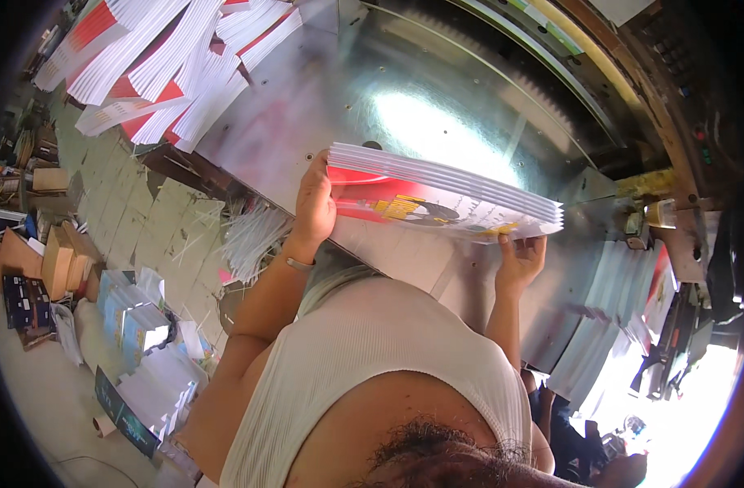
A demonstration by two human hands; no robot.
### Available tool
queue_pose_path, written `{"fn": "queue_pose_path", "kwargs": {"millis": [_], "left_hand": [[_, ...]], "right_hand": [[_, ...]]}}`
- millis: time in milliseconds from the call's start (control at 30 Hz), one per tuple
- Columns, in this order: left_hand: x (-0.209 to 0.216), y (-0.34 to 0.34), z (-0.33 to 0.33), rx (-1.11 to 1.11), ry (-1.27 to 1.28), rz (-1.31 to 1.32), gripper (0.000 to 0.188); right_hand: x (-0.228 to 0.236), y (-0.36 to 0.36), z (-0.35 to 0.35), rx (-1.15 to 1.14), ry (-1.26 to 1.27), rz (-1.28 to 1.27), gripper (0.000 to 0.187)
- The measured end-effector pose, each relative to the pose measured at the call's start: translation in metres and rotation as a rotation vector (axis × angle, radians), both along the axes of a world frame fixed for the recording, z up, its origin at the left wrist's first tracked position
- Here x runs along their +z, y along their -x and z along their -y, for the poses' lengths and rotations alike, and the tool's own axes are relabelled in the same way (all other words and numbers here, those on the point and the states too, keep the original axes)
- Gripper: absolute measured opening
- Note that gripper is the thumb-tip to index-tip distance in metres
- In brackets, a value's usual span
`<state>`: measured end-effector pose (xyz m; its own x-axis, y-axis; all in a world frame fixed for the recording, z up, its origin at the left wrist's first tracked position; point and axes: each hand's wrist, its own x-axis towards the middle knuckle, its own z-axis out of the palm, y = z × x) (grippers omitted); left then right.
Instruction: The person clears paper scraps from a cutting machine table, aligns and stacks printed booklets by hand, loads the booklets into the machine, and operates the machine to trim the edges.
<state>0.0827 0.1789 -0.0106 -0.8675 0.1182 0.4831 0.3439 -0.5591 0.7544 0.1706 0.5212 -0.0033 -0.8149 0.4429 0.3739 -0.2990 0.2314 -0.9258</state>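
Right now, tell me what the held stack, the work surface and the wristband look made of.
Held stack: paper, perhaps glossy; layered white edges, shiny print. Work surface: likely polished metal, judging by bright reflected glare. Wristband: possibly metal, smooth; greyish sheen.

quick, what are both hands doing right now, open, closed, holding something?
Left hand: closed on the left end of a stack of red-and-white booklets.
Right hand: gripping the same stack near its right end.
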Motion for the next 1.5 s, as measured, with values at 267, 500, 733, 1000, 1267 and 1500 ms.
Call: {"fn": "queue_pose_path", "kwargs": {"millis": [267, 500, 733, 1000, 1267, 1500], "left_hand": [[0.012, -0.002, -0.012, 0.095, 0.025, 0.157, 0.039], [0.014, 0.010, 0.005, 0.372, 0.383, 0.075, 0.028], [-0.001, 0.009, 0.066, 0.421, 0.222, 0.164, 0.038], [0.001, 0.021, 0.057, 0.404, 0.299, 0.068, 0.044], [0.037, 0.002, 0.050, 0.082, 0.408, 0.192, 0.081], [0.023, -0.001, 0.039, -0.004, 0.345, 0.348, 0.065]], "right_hand": [[-0.001, -0.009, 0.003, -0.087, 0.028, 0.044, 0.044], [0.022, -0.021, -0.044, -0.233, 0.198, -0.171, 0.043], [0.104, -0.094, -0.149, -0.525, -0.085, -0.276, 0.048], [0.070, -0.018, -0.122, -0.535, -0.100, -0.265, 0.030], [0.030, 0.063, 0.008, 0.086, 0.483, -0.164, 0.033], [0.015, 0.024, 0.079, 0.309, 0.153, -0.146, 0.072]]}}
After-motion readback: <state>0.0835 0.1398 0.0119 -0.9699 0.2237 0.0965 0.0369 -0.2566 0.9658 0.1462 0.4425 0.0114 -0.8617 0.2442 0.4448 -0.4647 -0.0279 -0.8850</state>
